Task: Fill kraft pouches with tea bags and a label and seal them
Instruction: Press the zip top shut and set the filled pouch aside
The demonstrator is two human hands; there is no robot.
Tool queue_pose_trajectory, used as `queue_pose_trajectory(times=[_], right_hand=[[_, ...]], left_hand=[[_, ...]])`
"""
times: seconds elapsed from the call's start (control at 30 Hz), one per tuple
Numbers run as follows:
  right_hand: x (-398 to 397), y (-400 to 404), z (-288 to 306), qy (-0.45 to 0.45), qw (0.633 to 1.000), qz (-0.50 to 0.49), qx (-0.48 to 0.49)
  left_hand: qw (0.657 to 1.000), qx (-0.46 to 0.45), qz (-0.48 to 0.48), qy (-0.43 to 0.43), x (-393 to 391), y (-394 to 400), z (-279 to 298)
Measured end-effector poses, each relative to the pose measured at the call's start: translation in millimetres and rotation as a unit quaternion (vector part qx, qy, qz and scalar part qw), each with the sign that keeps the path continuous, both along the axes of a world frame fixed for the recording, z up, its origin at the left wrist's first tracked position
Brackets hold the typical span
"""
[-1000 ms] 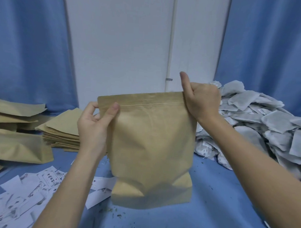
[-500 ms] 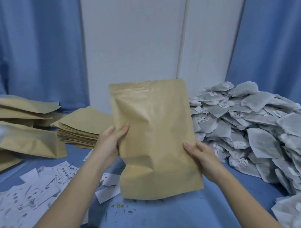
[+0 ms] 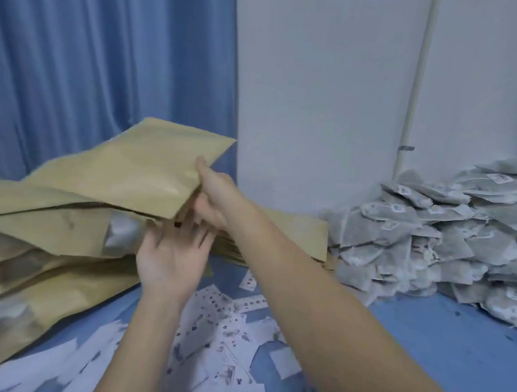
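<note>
While the right hand (image 3: 213,194) pinches the near edge of a filled kraft pouch (image 3: 141,168), that pouch sits atop the stack of pouches (image 3: 44,247) at the bench's left. It looks light, bulky and crinkly, with smooth, slippery faces; an edge grip seems safest. Below it, the left hand (image 3: 170,257) lies open-fingered, holding nothing.

Two hands (image 3: 173,251), one lifted kraft pouch (image 3: 135,168), one tea bag heap (image 3: 443,234), uncountable scattered labels (image 3: 226,341)
</note>
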State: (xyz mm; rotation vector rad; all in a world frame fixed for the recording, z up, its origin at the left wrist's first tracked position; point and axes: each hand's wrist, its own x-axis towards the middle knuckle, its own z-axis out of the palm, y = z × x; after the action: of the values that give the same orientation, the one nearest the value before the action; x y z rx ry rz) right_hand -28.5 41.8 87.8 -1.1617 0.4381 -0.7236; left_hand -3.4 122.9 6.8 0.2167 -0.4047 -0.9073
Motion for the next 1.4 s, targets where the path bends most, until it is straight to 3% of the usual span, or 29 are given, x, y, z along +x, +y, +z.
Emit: queue_pose_trajectory(times=[0.07, 0.13, 0.23, 0.37, 0.5, 0.57, 0.67, 0.73, 0.8, 0.9, 1.0, 1.07, 1.17, 1.23, 1.3, 1.4], right_hand=[[54, 18, 4, 0.041, 0.998, 0.056, -0.009], [79, 18, -13, 0.117, 0.987, 0.005, -0.113], [73, -17, -58, 0.222, 0.931, -0.085, -0.276], [29, -87, -110, 0.364, 0.816, -0.185, -0.41], [-13, -146, -141, 0.541, 0.65, -0.186, -0.5], [-29, -163, -148, 0.576, 0.63, -0.157, -0.497], [-42, -165, -155, 0.588, 0.579, -0.155, -0.543], [-49, -155, -157, 0.548, 0.543, -0.189, -0.607], [-58, -140, -162, 0.455, 0.502, -0.259, -0.689], [-73, -120, -172, 0.289, 0.473, -0.377, -0.742], [-85, -97, -171, 0.251, 0.491, -0.375, -0.745], [-94, -82, -166, 0.26, 0.525, -0.346, -0.733], [-112, -61, -147, 0.328, 0.675, -0.211, -0.627], [-128, -51, -133, 0.322, 0.756, -0.142, -0.552], [-143, -42, -112, 0.253, 0.842, -0.136, -0.457], [-168, -23, -70, 0.085, 0.951, -0.162, -0.25]], left_hand=[[0.998, 0.055, 0.029, -0.004, 25, 3, 1], [0.992, 0.122, 0.036, -0.021, 44, -1, -2], [0.977, 0.203, 0.047, -0.035, 56, -18, -11], [0.959, 0.282, 0.008, -0.032, 46, -52, -25], [0.944, 0.328, -0.021, -0.03, 38, -84, -39], [0.939, 0.341, -0.033, -0.021, 35, -97, -46], [0.936, 0.349, -0.046, -0.007, 29, -112, -57], [0.932, 0.357, -0.055, -0.012, 23, -119, -62], [0.932, 0.356, -0.061, -0.016, 15, -121, -63], [0.944, 0.324, -0.049, -0.038, -1, -120, -61], [0.956, 0.288, -0.019, -0.054, -16, -116, -49], [0.955, 0.293, 0.025, -0.046, -29, -112, -39], [0.948, 0.286, 0.123, -0.059, -48, -103, -20], [0.934, 0.282, 0.192, -0.109, -63, -91, -7], [0.877, 0.308, 0.294, -0.222, -75, -82, -3], [0.741, 0.284, 0.444, -0.416, -91, -66, -3]])
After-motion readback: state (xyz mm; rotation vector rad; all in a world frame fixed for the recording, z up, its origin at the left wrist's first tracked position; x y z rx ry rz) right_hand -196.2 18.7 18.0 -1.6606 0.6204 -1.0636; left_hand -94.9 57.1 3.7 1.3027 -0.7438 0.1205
